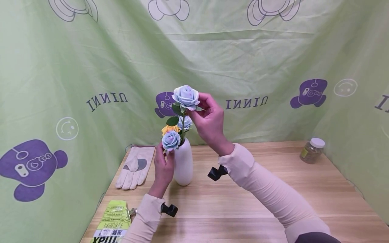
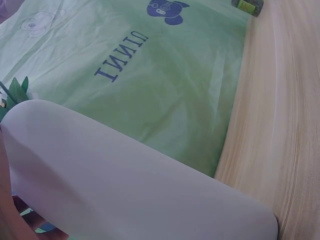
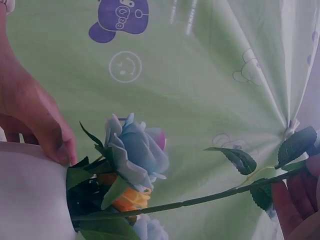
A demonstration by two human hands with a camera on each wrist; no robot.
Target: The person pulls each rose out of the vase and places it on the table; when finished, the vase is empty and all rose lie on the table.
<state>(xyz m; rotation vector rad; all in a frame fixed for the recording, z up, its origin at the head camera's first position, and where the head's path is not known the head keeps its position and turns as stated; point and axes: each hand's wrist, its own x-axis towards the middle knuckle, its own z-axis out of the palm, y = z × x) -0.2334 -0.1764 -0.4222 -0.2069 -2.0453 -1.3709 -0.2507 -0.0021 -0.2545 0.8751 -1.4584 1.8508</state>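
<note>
A tall white vase [image 1: 184,165] stands on the table, and my left hand [image 1: 163,168] holds it near the mouth. In the right wrist view the thumb of that hand [image 3: 37,117] lies at the vase's rim, its other fingers partly hidden behind. My right hand [image 1: 211,123] pinches a pale blue artificial rose [image 1: 186,97] by the stem just below the bloom. Its long green stem [image 3: 200,201] slants down, the lower end inside the vase mouth. Two more blue roses [image 1: 171,140] and a yellow rose [image 1: 169,129] sit in the vase, blooms just above the rim.
Left of the vase lies a pair of white work gloves [image 1: 135,168]. A green and white fertilizer bag [image 1: 112,219] is at the front left. A lidded jar [image 1: 312,151] stands at the back right. Green printed cloth [image 1: 194,60] surrounds the wooden table [image 1: 258,189].
</note>
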